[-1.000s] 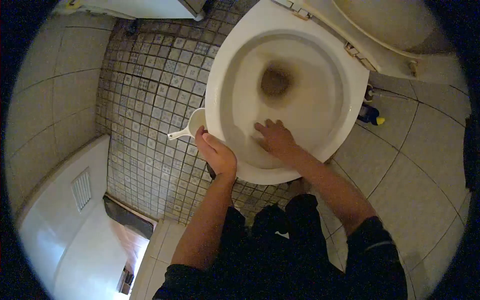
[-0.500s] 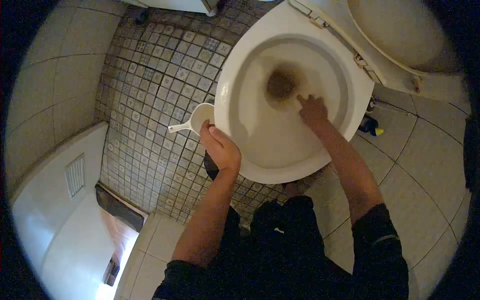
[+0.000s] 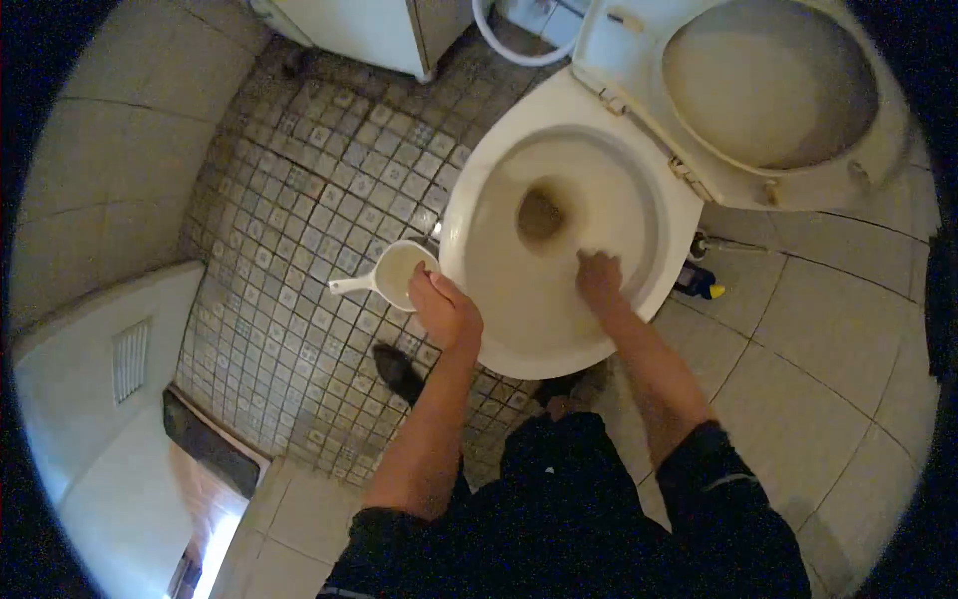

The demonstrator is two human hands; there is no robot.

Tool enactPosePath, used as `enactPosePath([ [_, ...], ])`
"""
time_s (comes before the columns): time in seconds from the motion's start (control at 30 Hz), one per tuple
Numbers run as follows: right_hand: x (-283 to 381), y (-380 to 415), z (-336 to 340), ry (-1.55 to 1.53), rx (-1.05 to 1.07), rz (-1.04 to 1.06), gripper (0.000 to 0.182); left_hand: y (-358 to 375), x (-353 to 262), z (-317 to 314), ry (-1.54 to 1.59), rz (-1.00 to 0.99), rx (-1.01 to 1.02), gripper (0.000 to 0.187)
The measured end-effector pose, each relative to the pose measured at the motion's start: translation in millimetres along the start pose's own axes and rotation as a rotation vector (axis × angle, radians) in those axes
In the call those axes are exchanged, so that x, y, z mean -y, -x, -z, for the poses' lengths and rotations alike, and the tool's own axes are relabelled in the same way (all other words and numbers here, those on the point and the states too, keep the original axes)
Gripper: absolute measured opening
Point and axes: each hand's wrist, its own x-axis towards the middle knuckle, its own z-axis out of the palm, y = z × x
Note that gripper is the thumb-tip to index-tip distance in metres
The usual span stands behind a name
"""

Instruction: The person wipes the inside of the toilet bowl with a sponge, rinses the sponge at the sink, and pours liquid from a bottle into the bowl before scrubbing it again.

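My left hand (image 3: 448, 309) grips the rim of a white plastic dipper (image 3: 397, 272), its thumb and fingers closed on the edge. The dipper sits beside the toilet's outer left side, its handle pointing left. Inside the white toilet bowl (image 3: 519, 309), my right hand (image 3: 601, 278) reaches down to the inner wall on the right, below the dark drain opening (image 3: 542, 214). Its fingers are slightly bent, with fingertips at the bowl surface and no object visible in them. Brownish staining surrounds the drain.
The raised toilet seat and lid (image 3: 773, 90) lean back at upper right. A dark bottle with a yellow cap (image 3: 699, 283) stands right of the toilet. A white cabinet (image 3: 359, 35) and a pale hose (image 3: 519, 58) are at the top. Small patterned tiles (image 3: 309, 225) cover the floor at left.
The view has shifted, showing more of the lid, cabinet and hose. My right hand stays in the bowl, its fingers now closer together. My left hand keeps hold of the dipper.
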Motion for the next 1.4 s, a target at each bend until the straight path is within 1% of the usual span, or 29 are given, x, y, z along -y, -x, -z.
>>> enactPosePath([
  [0.03, 14, 15, 7, -0.068, 0.024, 0.004, 0.030, 2, 6, -2, -0.004, 0.010, 0.013, 0.036],
  [0.1, 4, 28, 39, -0.115, -0.045, -0.027, 0.033, -6, 7, -2, 0.042, -0.013, 0.006, 0.036],
  [0.17, -1, 48, 69, -0.241, -0.078, -0.015, 0.043, -14, 15, 30, 0.477, 0.358, 0.129, 0.040],
  [0.23, -11, 70, 107, -0.440, -0.116, -0.025, 0.049, -42, 23, 94, 0.086, 0.199, 0.167, 0.046],
  [0.3, -40, 110, 157, -0.603, -0.239, -0.083, 0.050, -63, 70, 165, 0.094, -0.013, 0.265, 0.051],
  [0.33, -50, 133, 179, -0.638, -0.337, -0.121, 0.050, -71, 99, 196, 0.124, 0.075, 0.194, 0.053],
  [0.37, -64, 153, 195, -0.684, -0.421, -0.158, 0.049, -85, 104, 252, -0.008, 0.007, 0.204, 0.054],
  [0.4, -74, 173, 207, -0.732, -0.501, -0.194, 0.047, -95, 113, 304, 0.109, 0.186, 0.266, 0.052],
  [0.43, -82, 192, 223, -0.749, -0.540, -0.214, 0.047, -102, 164, 339, -0.113, 0.019, 0.187, 0.049],
  [0.47, -89, 212, 241, -0.853, -0.668, -0.286, 0.042, -113, 232, 371, 0.116, 0.079, 0.176, 0.044],
  [0.5, -90, 234, 252, -0.959, -0.786, -0.361, 0.038, -116, 170, 432, 0.247, 0.292, 0.262, 0.037],
  [0.53, -85, 256, 266, -0.977, -0.809, -0.390, 0.038, -117, 208, 460, 0.349, 0.266, 0.168, 0.032],
  [0.6, -79, 297, 299, -1.257, -0.829, -0.623, 0.038, -128, 245, 526, 0.227, 0.354, 0.270, 0.030],
  [0.63, -74, 312, 311, -1.445, -0.770, -0.713, 0.039, -136, 232, 545, 0.222, 0.331, 0.283, 0.030],
  [0.7, -66, 336, 314, -1.507, -0.826, -0.810, 0.040, -141, 171, 593, 0.162, 0.466, 0.427, 0.030],
  [0.73, -67, 340, 316, -1.553, -0.868, -0.885, 0.041, -157, 146, 597, 0.151, 0.444, 0.434, 0.030],
  [0.8, -68, 349, 310, -1.611, -0.952, -0.898, 0.042, -182, 118, 603, 0.139, 0.403, 0.414, 0.033],
  [0.83, -67, 353, 315, -1.606, -1.019, -0.955, 0.042, -205, 108, 600, 0.149, 0.246, 0.467, 0.035],
  [0.87, -62, 357, 316, -1.601, -1.073, -1.016, 0.042, -218, 99, 597, 0.157, 0.219, 0.441, 0.036],
  [0.9, -59, 357, 314, -1.597, -1.131, -1.059, 0.043, -232, 56, 588, 0.167, 0.189, 0.414, 0.037],
  [0.93, -50, 357, 319, -1.611, -1.125, -1.070, 0.043, -252, 41, 580, 0.158, 0.108, 0.470, 0.038],
  [1.0, -34, 354, 337, -1.711, -1.378, -1.037, 0.044, -287, 8, 570, 0.138, 0.020, 0.527, 0.040],
  [1.07, -16, 340, 355, -1.673, -1.407, -1.085, 0.042, -311, -36, 565, 0.095, -0.183, 0.570, 0.039],
  [1.13, 14, 319, 386, -1.674, -1.622, -1.069, 0.041, -338, -60, 567, 0.150, -0.185, 0.571, 0.038],
  [1.17, 23, 308, 393, -1.676, -1.625, -1.078, 0.041, -347, -69, 568, 0.222, -0.163, 0.574, 0.037],
  [1.23, 33, 275, 403, -2.015, -1.635, -1.076, 0.041, -364, -93, 572, 0.273, -0.104, 0.587, 0.037],
  [1.27, 36, 262, 412, -2.012, -1.652, -1.063, 0.041, -374, -103, 571, 0.328, -0.039, 0.597, 0.036],
  [1.33, 41, 244, 441, -2.104, -1.526, -0.922, 0.042, -399, -115, 566, 0.378, -0.068, 0.602, 0.037],
  [1.4, 54, 237, 491, -2.056, -1.560, -0.865, 0.041, -427, -129, 555, 0.430, -0.094, 0.621, 0.037],
])
